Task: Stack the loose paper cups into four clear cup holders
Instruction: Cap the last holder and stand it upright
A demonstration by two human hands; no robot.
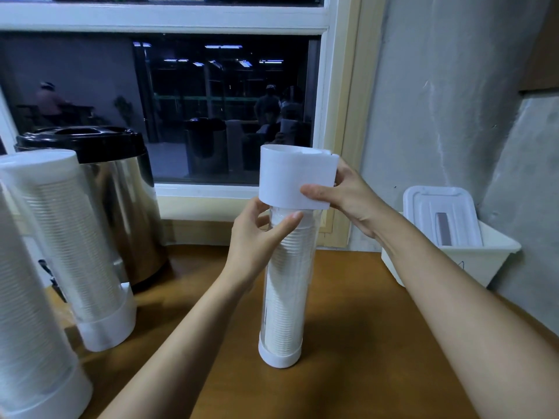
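One clear, cup-packed, white-capped holder

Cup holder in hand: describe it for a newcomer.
On the table below the window, find the clear cup holder standing mid-table. Unlike the two holders at the left, it is held: left hand just under its white cap, right hand on it.

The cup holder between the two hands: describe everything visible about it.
The cup holder is a tall clear plastic tube standing upright on the wooden table in a white base. A stack of white paper cups fills it nearly to the top. A wider white cap sits over its upper end. The left hand grips the tube just under the cap; the right hand holds the cap, thumb across its front.
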